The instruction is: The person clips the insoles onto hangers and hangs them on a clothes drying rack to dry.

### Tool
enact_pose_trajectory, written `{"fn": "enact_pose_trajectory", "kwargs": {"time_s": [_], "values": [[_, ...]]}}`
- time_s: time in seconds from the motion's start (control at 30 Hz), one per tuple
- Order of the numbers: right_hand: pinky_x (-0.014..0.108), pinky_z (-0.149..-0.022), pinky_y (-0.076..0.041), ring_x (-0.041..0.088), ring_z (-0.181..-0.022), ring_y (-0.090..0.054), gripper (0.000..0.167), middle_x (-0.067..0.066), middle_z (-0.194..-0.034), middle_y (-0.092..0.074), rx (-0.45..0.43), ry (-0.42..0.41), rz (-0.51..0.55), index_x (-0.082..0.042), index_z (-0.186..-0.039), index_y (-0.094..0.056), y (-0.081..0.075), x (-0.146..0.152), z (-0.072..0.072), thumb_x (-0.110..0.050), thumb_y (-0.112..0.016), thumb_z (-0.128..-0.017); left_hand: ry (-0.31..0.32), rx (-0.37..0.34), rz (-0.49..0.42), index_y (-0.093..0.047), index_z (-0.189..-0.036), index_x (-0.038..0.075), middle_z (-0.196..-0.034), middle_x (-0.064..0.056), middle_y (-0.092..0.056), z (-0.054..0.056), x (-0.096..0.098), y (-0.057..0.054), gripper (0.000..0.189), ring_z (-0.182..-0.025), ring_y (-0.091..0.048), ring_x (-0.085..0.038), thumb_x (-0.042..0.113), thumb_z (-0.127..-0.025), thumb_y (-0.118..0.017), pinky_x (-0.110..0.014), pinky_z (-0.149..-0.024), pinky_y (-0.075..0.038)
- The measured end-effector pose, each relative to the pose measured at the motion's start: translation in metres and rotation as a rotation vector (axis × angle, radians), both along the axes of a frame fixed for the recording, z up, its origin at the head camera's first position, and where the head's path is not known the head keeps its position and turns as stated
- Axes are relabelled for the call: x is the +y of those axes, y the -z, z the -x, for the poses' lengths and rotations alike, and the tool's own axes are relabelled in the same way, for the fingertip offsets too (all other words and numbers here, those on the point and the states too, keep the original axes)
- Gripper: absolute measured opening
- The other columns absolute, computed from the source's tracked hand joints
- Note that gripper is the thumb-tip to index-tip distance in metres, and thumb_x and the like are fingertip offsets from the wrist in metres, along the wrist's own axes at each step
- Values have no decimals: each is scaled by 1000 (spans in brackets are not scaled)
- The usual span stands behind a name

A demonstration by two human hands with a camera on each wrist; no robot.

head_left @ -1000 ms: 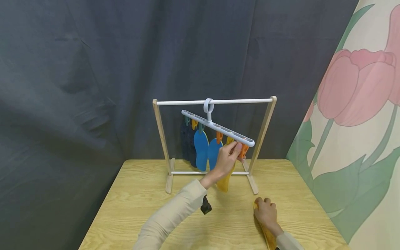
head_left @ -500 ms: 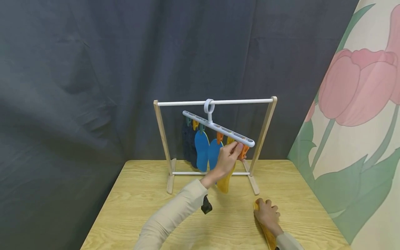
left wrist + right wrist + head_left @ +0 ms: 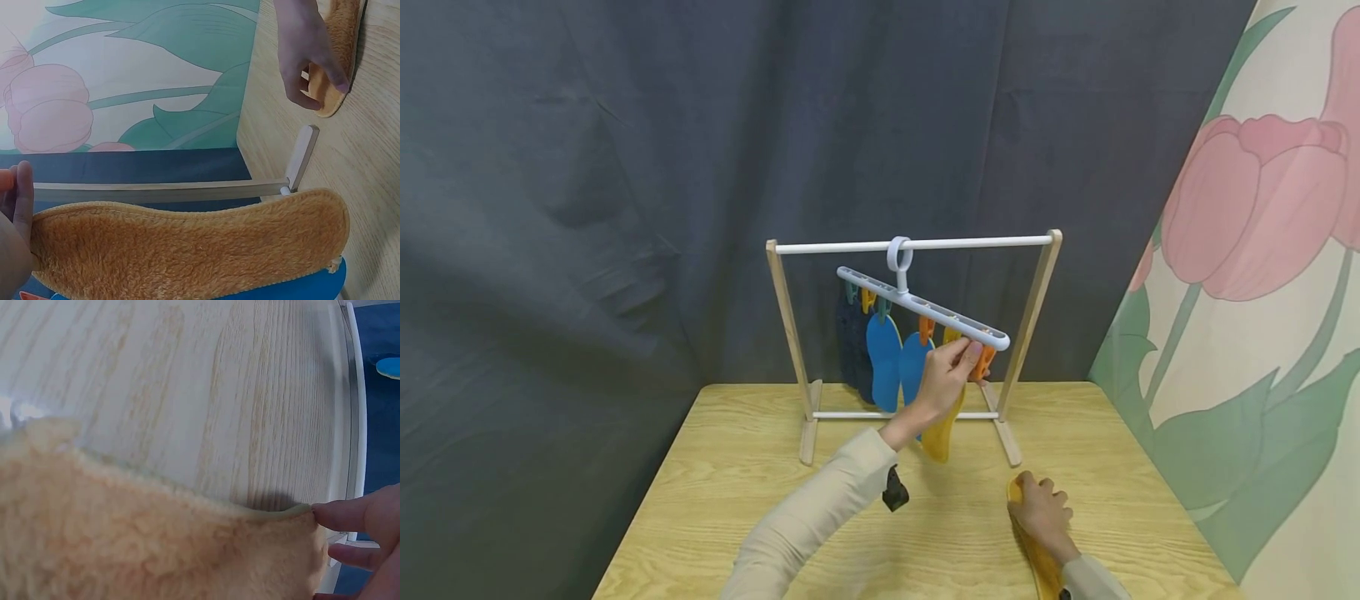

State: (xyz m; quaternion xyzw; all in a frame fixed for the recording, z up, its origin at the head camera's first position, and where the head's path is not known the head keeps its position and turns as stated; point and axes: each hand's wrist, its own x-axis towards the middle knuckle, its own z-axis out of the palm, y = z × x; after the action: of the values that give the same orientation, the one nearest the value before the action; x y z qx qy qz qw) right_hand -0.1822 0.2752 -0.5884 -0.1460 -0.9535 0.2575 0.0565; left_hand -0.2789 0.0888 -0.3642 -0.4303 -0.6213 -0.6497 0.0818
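My left hand [image 3: 934,383] pinches an orange clothes peg [image 3: 984,363] under the near right end of a pale clip hanger [image 3: 925,308]. Beside it a yellow-tan insole [image 3: 938,437] hangs down; the left wrist view shows its fuzzy face. On the table, the right hand [image 3: 1041,512] grips the far end of another fuzzy tan insole [image 3: 1039,567] by its edges, with the thumb and fingertips at its rim in the right wrist view. Two blue insoles [image 3: 883,364] and a dark fuzzy pair [image 3: 853,346] hang farther left on the hanger.
A small wooden rack [image 3: 1033,312] with a white top bar [image 3: 977,243] bears the hanger by its ring. It stands at the back of the wood-grain table [image 3: 737,500]. Behind is a dark curtain [image 3: 662,208]; a tulip-patterned wall [image 3: 1247,333] rises at the right.
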Motion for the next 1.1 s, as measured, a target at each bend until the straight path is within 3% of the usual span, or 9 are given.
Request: {"fn": "enact_pose_trajectory", "kwargs": {"time_s": [0.1,0.37,0.57,0.67,0.8,0.93,1.1], "values": [[62,-69,-42,58,-89,-49,46,38,-101,-52,18,9,-6,5,-116,-55,1,1,1,-12,-76,-78,14,3,5,-63,-102,-15,-83,-30,-66,-8,-6,-9,22,-67,-69,-31,-1,-103,-46,-28,-60,-58],[59,-64,-46,55,-81,-53,46,38,-96,-53,76,9,-18,4,-117,-55,4,3,1,0,-71,-74,6,1,37,-63,-101,-15,-87,-29,-64,-9,-9,-10,22,-69,-69,-30,1,-103,-48,-28,-61,-58],[43,-52,-44,30,-62,-49,54,31,-90,-57,124,-63,-5,6,-124,-55,2,4,1,15,-57,-70,-28,42,85,-66,-105,-13,-88,-26,-63,-7,-9,-10,22,-69,-70,-29,1,-103,-49,-23,-61,-57],[37,-49,-41,25,-59,-45,55,32,-92,-58,106,-76,11,10,-126,-52,2,3,2,16,-56,-72,-29,41,95,-65,-111,-13,-90,-26,-62,2,-6,-1,23,-70,-69,-34,1,-103,-49,-23,-61,-57],[41,-54,-49,28,-68,-56,47,34,-98,-63,88,-72,0,17,-119,-54,1,2,5,12,-61,-73,-51,49,102,-67,-107,-9,-87,-21,-62,16,1,14,24,-71,-68,-37,5,-104,-49,-27,-60,-57],[47,-63,-53,30,-75,-61,33,32,-97,-66,70,-83,14,18,-106,-62,-1,2,6,8,-66,-75,-86,65,114,-68,-98,-5,-84,-14,-60,18,3,17,24,-70,-68,-29,10,-104,-51,-26,-61,-57],[41,-56,-50,24,-66,-56,29,22,-86,-67,89,-86,43,14,-106,-62,-3,-1,6,4,-69,-80,-122,93,137,-68,-90,-6,-85,-15,-61,19,3,17,27,-70,-66,-24,9,-104,-52,-18,-60,-52]]}}
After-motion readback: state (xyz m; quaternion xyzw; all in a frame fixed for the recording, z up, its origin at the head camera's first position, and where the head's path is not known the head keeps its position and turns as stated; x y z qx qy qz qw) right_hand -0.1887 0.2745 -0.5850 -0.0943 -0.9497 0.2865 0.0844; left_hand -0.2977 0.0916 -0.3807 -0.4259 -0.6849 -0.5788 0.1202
